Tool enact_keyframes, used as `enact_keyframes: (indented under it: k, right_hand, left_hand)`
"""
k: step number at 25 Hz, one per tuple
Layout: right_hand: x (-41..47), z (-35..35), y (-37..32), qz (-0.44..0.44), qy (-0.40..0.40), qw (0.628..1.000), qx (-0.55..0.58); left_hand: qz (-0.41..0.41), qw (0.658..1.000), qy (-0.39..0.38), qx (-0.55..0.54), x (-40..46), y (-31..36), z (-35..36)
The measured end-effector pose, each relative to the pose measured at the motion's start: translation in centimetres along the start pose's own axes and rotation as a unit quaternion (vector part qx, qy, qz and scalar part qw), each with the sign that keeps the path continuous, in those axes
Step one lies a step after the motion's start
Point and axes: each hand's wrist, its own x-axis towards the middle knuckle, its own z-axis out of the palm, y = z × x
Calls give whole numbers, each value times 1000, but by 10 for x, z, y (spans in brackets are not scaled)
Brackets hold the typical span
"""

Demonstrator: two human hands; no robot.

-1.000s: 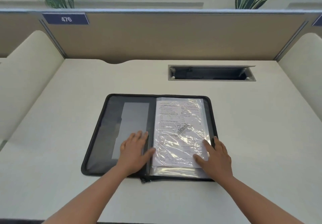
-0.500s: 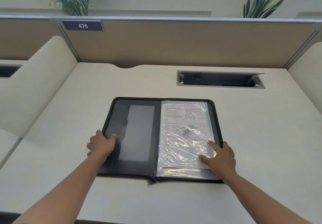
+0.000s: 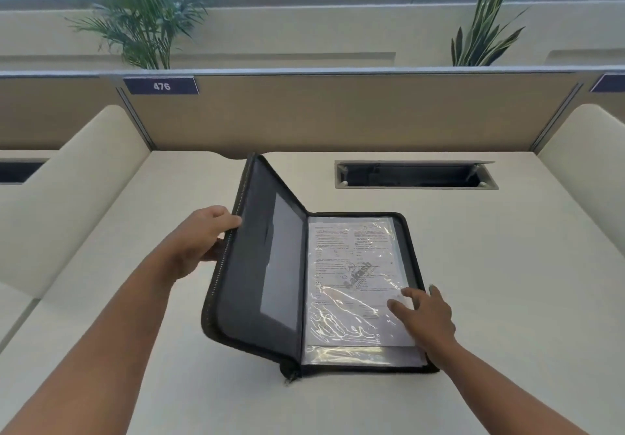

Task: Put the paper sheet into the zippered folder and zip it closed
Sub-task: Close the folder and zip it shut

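Note:
A black zippered folder (image 3: 257,265) lies on the cream desk with its left cover raised steeply off the surface. My left hand (image 3: 203,241) grips that cover's outer zipper edge. The printed paper sheet (image 3: 351,265) sits under a clear plastic sleeve on the folder's right half, which lies flat. My right hand (image 3: 426,316) rests with spread fingers on the sheet's lower right corner and holds nothing. The zipper pull (image 3: 289,372) hangs at the spine's near end.
A recessed cable slot (image 3: 414,174) is cut into the desk (image 3: 507,299) behind the folder. A tan partition (image 3: 338,113) with a "476" label (image 3: 161,86) closes off the back, with padded side dividers left and right. Two plants stand beyond it.
My left hand moved from the inner left panel to the cover's outer edge, took hold of it and lifted it toward the right half. My right hand stayed on the sheet.

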Motion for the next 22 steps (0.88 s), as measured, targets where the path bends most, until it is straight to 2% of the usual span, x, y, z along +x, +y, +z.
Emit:
enact_keyframes:
  k: [1,3,6,10,13,17,20,22]
  right_hand:
    - [-4,-3,-10,-15,6,1000,9]
    - [-14,-11,-36,-82,-17,988,132]
    - [-34,-33,-81,-138,-111,931,320]
    - [-33,-64,-91,-176,-121,901,378]
    - [-13,-78,-55,-121,-75,923,358]
    - [15,-76,0,-11,-23,972,234]
    - [24,-61,29,24,-1,991,134]
    - [19,-51,36,14,-4,997,74]
  left_hand:
    - [23,999,-29,-7,-6,14,16]
    - [70,996,-57,2,-12,34,54]
    - [122,989,-70,51,-8,42,115]
    - [205,955,-123,175,0,12,172]
    - [239,911,-162,295,10,-31,185]
    - [210,867,-167,419,17,-90,185]
    - [201,856,-159,449,13,-115,183]
    - [208,856,-148,449,9,-125,183]
